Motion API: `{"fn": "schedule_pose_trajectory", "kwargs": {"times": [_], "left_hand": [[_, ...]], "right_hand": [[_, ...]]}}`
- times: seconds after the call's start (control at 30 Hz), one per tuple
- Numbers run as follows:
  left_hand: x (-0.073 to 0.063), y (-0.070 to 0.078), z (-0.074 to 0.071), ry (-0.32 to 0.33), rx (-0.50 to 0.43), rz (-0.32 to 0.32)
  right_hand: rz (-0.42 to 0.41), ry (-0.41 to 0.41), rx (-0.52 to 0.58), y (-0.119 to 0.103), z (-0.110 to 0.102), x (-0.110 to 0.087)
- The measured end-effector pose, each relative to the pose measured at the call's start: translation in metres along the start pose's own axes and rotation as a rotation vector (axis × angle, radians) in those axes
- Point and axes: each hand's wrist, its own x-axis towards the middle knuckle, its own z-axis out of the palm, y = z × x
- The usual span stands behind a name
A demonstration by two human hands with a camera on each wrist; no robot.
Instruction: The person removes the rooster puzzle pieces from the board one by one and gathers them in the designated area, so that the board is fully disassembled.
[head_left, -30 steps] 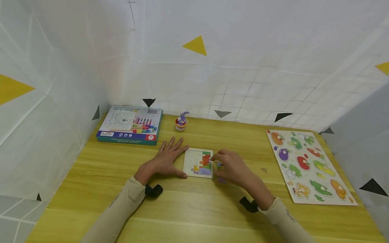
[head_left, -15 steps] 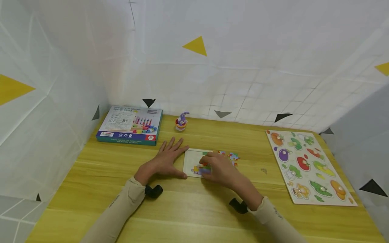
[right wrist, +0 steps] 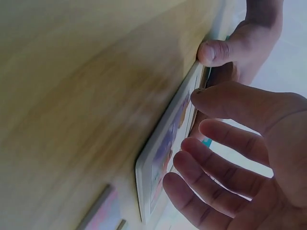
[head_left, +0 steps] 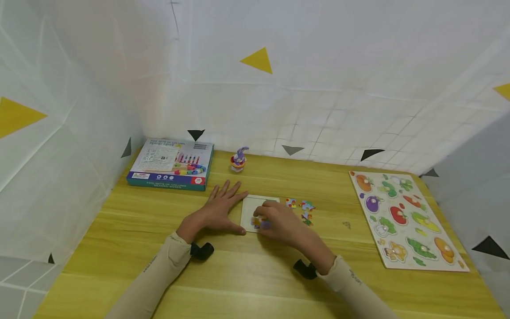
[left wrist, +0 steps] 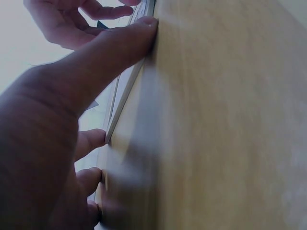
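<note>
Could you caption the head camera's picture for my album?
Left hand at the edge of a small puzzle tray, right hand over it, loose jigsaw pieces on the table.

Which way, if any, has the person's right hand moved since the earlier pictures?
Yes: the right hand moved left in the head view, away from the vegetable board and further across the small tray.

Saw a broad, yellowish wood-grain desk (head_left: 255, 283) meeting a whitish back wall (head_left: 326, 44), creased like hung sheeting. Noted a yellow triangle (head_left: 259, 60) on that wall and, lower down, a row of black and grey triangles (head_left: 196, 134) just above the desk's far edge. Found a pale left wall (head_left: 28, 186) and a greyer right wall (head_left: 490, 177) at the sides, with soft light laying a faint sheen across the wood.
</note>
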Motion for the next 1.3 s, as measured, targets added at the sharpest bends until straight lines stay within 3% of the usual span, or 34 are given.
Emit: {"fn": "schedule_pose_trajectory", "kwargs": {"times": [0.8,1.3], "left_hand": [[0.0022,-0.0028,0.0022,-0.008,0.015,-0.008],[0.0021,-0.0018,0.0014,-0.009,0.003,-0.008]], "right_hand": [[0.02,-0.01,-0.046,-0.006,0.008,0.0053],[0.038,0.023,-0.046,-0.0078,0.0095,0.0049]]}}
